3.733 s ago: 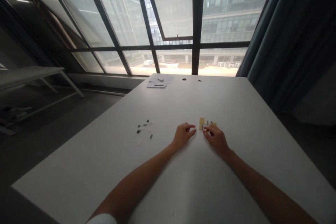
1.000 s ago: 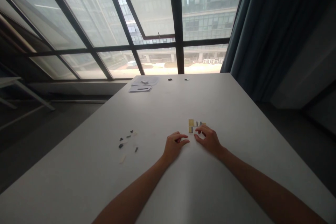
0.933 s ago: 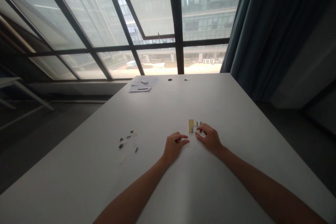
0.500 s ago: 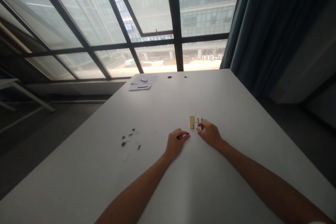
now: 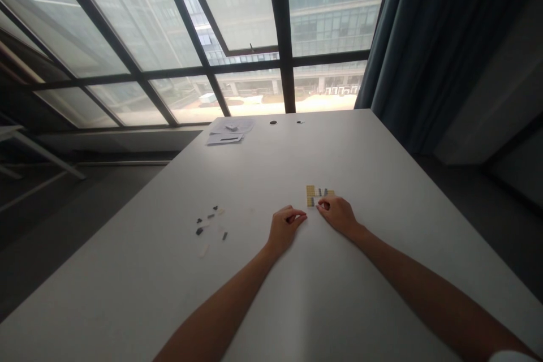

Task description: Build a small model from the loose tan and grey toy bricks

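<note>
A small flat assembly of tan, grey and white building bricks [image 5: 310,190] lies on the white table in front of my hands. My right hand [image 5: 339,216] is at its near right side, thumb and index finger pinched together and covering part of it. Whatever sits between those fingertips is too small to make out. My left hand [image 5: 283,229] rests on the table just left of and nearer than the assembly. Its thumb and forefinger are pressed together, and anything between them is too small to name.
Several loose dark and pale pieces [image 5: 224,236] lie scattered to the left on the white table [image 5: 263,311]. Sheets of paper [image 5: 218,139] with a small object on top are at the far left corner. Windows stand behind the table, and a dark curtain [image 5: 407,68] hangs at right.
My right thumb and index finger have drawn closer together, and more of the assembly's right end shows. The left hand stays nearly still. The view has shifted slightly.
</note>
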